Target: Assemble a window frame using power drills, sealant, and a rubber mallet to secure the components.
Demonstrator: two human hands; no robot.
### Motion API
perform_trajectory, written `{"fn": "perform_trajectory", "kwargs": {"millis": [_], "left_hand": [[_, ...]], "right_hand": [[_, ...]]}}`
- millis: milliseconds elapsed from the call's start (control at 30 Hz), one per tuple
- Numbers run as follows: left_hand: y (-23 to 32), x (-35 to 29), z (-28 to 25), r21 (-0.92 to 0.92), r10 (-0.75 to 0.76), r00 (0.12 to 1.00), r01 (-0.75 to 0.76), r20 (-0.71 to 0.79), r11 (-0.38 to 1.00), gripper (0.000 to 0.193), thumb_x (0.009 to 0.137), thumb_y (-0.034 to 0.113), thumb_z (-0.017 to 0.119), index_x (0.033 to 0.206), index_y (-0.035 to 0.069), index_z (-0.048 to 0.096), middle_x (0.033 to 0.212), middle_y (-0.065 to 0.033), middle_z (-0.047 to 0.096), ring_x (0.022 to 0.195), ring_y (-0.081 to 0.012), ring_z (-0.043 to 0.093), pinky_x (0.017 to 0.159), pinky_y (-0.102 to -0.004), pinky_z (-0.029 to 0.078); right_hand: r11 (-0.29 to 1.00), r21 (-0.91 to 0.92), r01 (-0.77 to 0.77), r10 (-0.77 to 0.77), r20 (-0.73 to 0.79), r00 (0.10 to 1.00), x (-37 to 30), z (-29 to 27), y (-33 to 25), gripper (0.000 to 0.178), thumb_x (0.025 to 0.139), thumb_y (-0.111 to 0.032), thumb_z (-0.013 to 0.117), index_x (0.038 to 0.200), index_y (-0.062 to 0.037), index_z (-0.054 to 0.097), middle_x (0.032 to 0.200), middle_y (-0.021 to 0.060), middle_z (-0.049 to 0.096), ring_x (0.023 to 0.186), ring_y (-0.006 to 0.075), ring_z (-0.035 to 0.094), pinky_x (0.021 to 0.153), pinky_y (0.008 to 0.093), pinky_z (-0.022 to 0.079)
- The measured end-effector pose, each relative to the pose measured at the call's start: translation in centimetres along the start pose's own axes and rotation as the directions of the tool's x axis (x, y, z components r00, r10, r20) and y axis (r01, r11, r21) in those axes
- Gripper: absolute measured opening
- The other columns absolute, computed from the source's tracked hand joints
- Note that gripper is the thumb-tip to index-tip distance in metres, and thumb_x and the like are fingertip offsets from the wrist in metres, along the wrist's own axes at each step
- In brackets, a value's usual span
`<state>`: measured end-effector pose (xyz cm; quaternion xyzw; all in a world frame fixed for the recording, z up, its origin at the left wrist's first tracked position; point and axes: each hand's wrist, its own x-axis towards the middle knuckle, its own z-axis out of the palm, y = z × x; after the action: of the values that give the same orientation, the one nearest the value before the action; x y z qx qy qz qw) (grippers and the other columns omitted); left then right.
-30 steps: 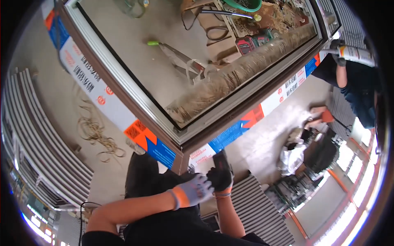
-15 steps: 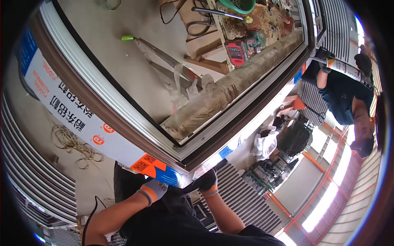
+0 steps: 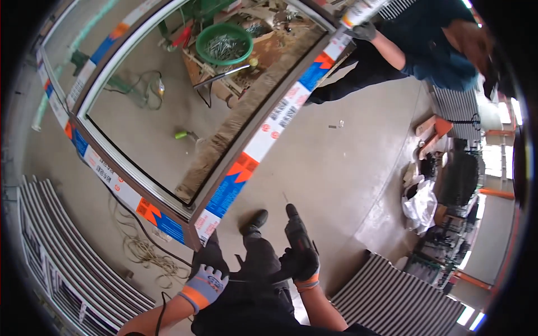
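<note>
My right hand (image 3: 302,264), in a dark glove with an orange cuff, grips a black power drill (image 3: 298,234). The drill's thin bit points away from me over the floor. My left hand (image 3: 208,284), in a grey and orange glove, is beside my thigh with its fingers apart, close to a black cord (image 3: 159,241). I cannot make out anything held in it. Ahead of both hands is the near corner of a large brown window frame (image 3: 197,215), wrapped in white, blue and orange protective film. Neither hand touches the frame.
A co-worker (image 3: 426,61) at the far right holds a white tube near the frame. Through the frame show a green bowl (image 3: 246,53) of screws and a film-wrapped beam (image 3: 235,126). Metal profiles (image 3: 73,263) lie left, more profiles (image 3: 386,294) right, and coiled rope (image 3: 148,255) near left.
My hands have come away from the frame's near corner, and the drill now shows in my right hand. The view has swung, showing more floor and the co-worker's tube nearer the frame.
</note>
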<state>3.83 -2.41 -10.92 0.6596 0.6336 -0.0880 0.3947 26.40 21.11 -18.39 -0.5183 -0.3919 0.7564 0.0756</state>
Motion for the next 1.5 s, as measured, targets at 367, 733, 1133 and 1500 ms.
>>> {"fn": "perform_trajectory", "kwargs": {"millis": [367, 733, 1133, 1500], "left_hand": [[5.1, -0.3, -13.4, 0.04, -0.257, 0.849, 0.309, -0.462, 0.95, 0.023, 0.079, 0.026, 0.066, 0.098, 0.013, 0.066, 0.086, -0.0059, 0.061, 0.082, -0.0256, 0.06, 0.081, -0.0426, 0.045], [-0.2, 15.4, -20.6, 0.001, -0.15, 0.719, 0.204, -0.679, 0.979, 0.025, 0.081, 0.021, 0.066, 0.105, 0.011, 0.066, 0.098, -0.0097, 0.065, 0.093, -0.0295, 0.06, 0.09, -0.0446, 0.045], [-9.5, 32.3, -35.9, -0.003, -0.08, 0.238, 0.306, -0.968, 0.952, 0.019, 0.081, 0.016, 0.066, 0.097, 0.006, 0.067, 0.087, -0.01, 0.067, 0.08, -0.0323, 0.064, 0.074, -0.0421, 0.051], [-14.5, 36.1, -37.4, 0.541, 0.327, 0.886, -0.107, -0.329, 0.834, 0.017, 0.068, 0.021, 0.066, 0.083, 0.016, 0.06, 0.082, -0.0016, 0.056, 0.086, -0.0252, 0.057, 0.081, -0.0396, 0.041]], "right_hand": [[0.691, 0.722, -0.042, -0.071, 0.125, 0.99, 1.8, -4.1, -11.2, 0.069, 0.087, -0.051, 0.054, 0.138, -0.0062, 0.043, 0.102, 0.0204, 0.058, 0.083, 0.034, 0.06, 0.073, 0.0474, 0.053], [0.852, 0.499, 0.159, -0.209, 0.046, 0.977, 8.0, -7.4, -19.8, 0.061, 0.089, -0.044, 0.051, 0.128, 0.0029, 0.05, 0.101, 0.0193, 0.062, 0.083, 0.0326, 0.066, 0.066, 0.0434, 0.056], [0.877, 0.384, 0.291, -0.387, 0.203, 0.9, 20.3, -10.7, -24.3, 0.071, 0.078, -0.042, 0.068, 0.128, 0.0046, 0.05, 0.101, 0.0187, 0.064, 0.08, 0.0252, 0.067, 0.066, 0.0354, 0.057], [0.922, 0.223, 0.317, -0.384, 0.401, 0.832, 29.0, -13.6, -30.4, 0.08, 0.072, -0.031, 0.072, 0.138, 0.0052, 0.046, 0.107, 0.0137, 0.065, 0.079, 0.0168, 0.066, 0.068, 0.0294, 0.055]]}}
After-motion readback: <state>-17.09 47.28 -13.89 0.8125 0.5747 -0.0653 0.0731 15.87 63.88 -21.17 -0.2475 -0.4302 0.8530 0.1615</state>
